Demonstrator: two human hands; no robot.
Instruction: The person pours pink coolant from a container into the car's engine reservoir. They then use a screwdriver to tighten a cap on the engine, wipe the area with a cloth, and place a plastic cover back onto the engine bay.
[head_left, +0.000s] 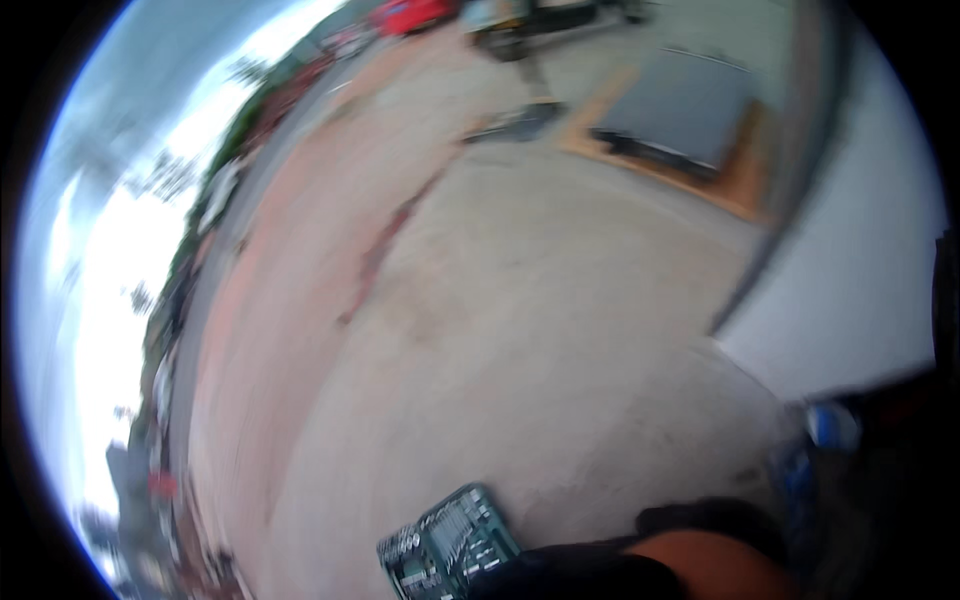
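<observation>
An open dark green tool case [450,540] with rows of sockets and other metal tools shows at the lower edge, left of the middle. Dark cloth [580,575] covers its right corner. Beside the cloth a patch of bare skin [705,560] comes into view; whether it is an arm or a leg I cannot tell. Neither of my hands shows, and the picture is smeared by motion.
At the upper right a grey flat panel [680,105] lies on brown cardboard [740,195], near a white wall [850,250]. A dark flat object [520,123] is left of it. Vehicles, one a red car [412,14], stand far off. Blue-and-white items [835,428] sit below the wall.
</observation>
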